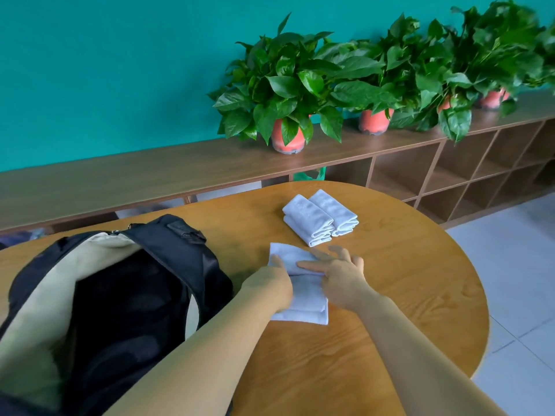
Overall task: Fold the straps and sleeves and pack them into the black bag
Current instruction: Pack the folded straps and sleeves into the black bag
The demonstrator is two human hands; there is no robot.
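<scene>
A white sleeve (pixel 306 298) lies partly folded on the round wooden table (pixel 390 295). My left hand (pixel 270 280) grips its left edge, fingers tucked under the cloth. My right hand (pixel 339 271) lies on top of it with straight fingers pressing the fold. Two folded white sleeves (pixel 319 216) sit side by side farther back on the table. The black bag (pixel 126 289) lies open at the left, its beige lining showing.
A long wooden shelf unit (pixel 450 163) runs along the teal wall behind the table, with several potted plants (pixel 288 94) in red pots on top. Grey tiled floor (pixel 516 280) lies to the right of the table.
</scene>
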